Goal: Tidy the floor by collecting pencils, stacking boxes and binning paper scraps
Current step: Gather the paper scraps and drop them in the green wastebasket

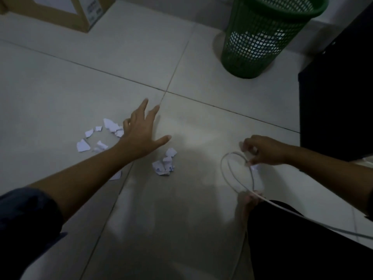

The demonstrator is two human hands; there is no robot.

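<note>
On the pale tiled floor (60,93), torn white paper scraps (101,136) are scattered in a loose ring just left of the left hand (141,134), and a crumpled clump of paper (165,163) is seen just below and right of that hand. One more scrap (116,176) is partly hidden under the left forearm. The left hand is held out above the floor with fingers spread wide and nothing in it. The right hand (262,151) is curled, and a small white scrap (254,167) appears to be pinched at its fingertips, beside a looped grey cable (232,174) that runs off toward the lower right. A green mesh bin (258,37) is stood at the upper right, well apart from the scraps, with white paper visible through its wall. A brown cardboard box (80,19) is placed at the upper left; a white label is carried on its side, but the print is too blurred to be read. A dark cabinet (339,87) is set at the right edge.
</note>
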